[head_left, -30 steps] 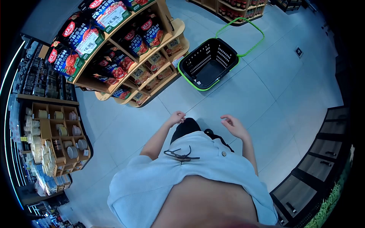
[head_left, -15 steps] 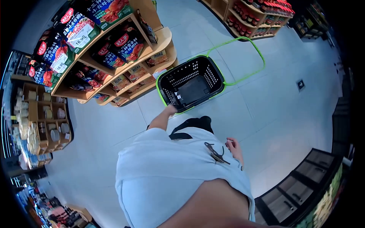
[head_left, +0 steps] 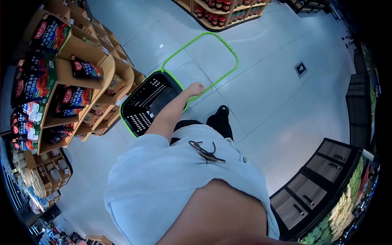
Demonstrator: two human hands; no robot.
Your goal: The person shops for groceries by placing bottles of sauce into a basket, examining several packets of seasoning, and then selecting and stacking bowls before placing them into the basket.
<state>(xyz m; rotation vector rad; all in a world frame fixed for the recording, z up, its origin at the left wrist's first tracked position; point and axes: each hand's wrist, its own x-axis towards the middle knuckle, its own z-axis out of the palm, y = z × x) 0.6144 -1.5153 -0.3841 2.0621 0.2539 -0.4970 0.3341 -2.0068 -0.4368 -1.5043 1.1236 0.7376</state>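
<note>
My left hand (head_left: 196, 89) reaches forward over the right side of a black shopping basket (head_left: 143, 102) with a green rim. Its fingers look curled, beside the lower part of the long green handle (head_left: 232, 49). Whether they grip the handle cannot be made out. The basket stands on the floor, and its handle stretches out to the upper right. A small white tag shows inside the basket. My forearm hides part of the basket's right side. My right hand is not visible.
Wooden shelves (head_left: 104, 73) with dark food pouches stand at the left, close to the basket. Another shelf (head_left: 228, 22) holds red-lidded jars at the top. Dark cabinets (head_left: 306, 192) line the lower right. A floor sign (head_left: 301, 69) lies at the right.
My left hand has moved from the basket's near edge to its right side, near the handle. My right hand has left the view. The basket and shelves appear further left.
</note>
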